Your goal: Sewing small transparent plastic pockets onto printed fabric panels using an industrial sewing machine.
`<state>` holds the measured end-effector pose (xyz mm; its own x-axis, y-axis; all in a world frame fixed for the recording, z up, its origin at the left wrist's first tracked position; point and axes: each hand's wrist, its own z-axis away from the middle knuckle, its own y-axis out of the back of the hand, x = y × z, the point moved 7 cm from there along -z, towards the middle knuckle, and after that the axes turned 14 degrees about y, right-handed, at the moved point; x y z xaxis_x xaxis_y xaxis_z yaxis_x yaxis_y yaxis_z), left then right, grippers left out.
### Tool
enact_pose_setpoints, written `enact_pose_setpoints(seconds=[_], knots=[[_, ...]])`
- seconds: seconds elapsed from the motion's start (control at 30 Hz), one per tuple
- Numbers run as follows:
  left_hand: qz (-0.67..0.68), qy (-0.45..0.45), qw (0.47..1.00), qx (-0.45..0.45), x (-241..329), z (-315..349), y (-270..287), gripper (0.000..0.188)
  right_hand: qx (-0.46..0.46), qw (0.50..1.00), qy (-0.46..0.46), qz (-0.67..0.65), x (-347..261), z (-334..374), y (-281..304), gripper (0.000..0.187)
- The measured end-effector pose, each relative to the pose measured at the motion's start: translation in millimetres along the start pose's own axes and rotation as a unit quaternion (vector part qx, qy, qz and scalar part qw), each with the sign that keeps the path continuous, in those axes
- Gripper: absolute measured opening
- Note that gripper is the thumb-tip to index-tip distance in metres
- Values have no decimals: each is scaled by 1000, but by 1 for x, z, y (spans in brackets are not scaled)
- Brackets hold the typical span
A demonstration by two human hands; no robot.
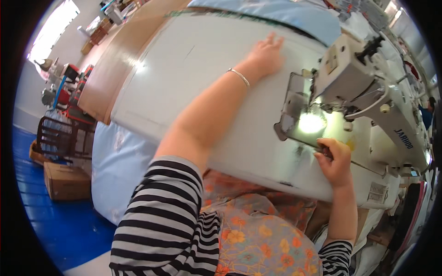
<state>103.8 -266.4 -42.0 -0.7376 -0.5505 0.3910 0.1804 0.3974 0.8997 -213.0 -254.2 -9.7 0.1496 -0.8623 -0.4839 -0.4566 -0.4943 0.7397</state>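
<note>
The sewing machine [391,115] stands on the white bench [253,133], its lamp lighting the flat plate [292,108] at its front. Both hands, 2 in all, are near it. The left hand [268,56] reaches over the bench to the left of the sewing machine, fingers spread and released (they blur somewhat). The right hand [335,162] is on the machine's near side at the plate's corner, fingers curled by a small dark part; whether they grasp it, I cannot tell. A cardboard box [67,181] sits far left of the machine, on the blue floor [50,230].
</note>
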Motion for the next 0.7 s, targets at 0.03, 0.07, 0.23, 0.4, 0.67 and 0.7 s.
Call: enact_pose_setpoints(seconds=[0.03,0.07,0.23,0.4,0.67,0.7], knots=[[-76,-87,993,-1,8,27,-1,52,-8,1000,-5,-3,2,-2,-3,27],[-150,-170,974,-8,11,61,-3,46,-11,1000,-12,1,4,-2,-4,29],[218,-371,903,6,22,297,74,21,-41,998,-42,24,-15,31,-15,31],[-40,132,990,-33,-175,385,-23,19,32,992,25,120,-46,67,-33,36],[-312,479,820,11,-473,548,-48,53,39,988,-27,147,-40,76,-28,44],[-311,479,821,14,-478,551,-43,53,29,990,-45,130,-34,83,-24,39]])
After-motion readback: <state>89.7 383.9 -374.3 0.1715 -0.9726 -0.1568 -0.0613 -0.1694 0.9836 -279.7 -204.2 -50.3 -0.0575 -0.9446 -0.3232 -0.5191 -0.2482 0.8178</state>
